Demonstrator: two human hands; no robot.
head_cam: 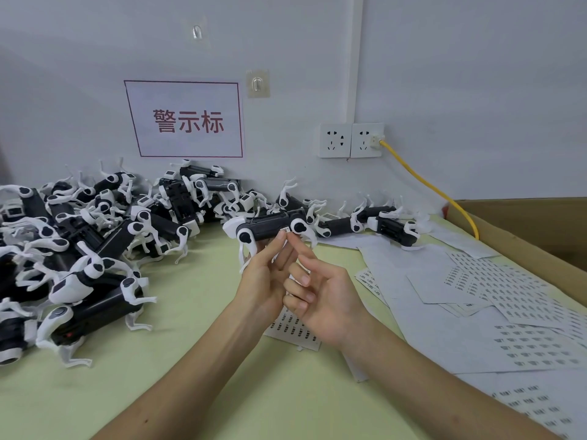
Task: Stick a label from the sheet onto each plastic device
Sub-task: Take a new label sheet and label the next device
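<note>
My left hand (265, 277) holds up a black-and-white plastic device (266, 227), shaped like a small robot dog, above the table's middle. A tiny white label (285, 230) sits at the device's lower edge. My right hand (320, 293) has its forefinger stretched up to that label, touching it, with the other fingers curled in. A label sheet (293, 328) lies on the table under my hands, partly hidden by them.
A big heap of the same devices (89, 236) fills the table's left and back. Two more devices (378, 222) lie at the back right. Several label sheets (508, 306) spread on the right, beside a cardboard box (536, 230). A yellow cable (428, 185) runs from the wall socket.
</note>
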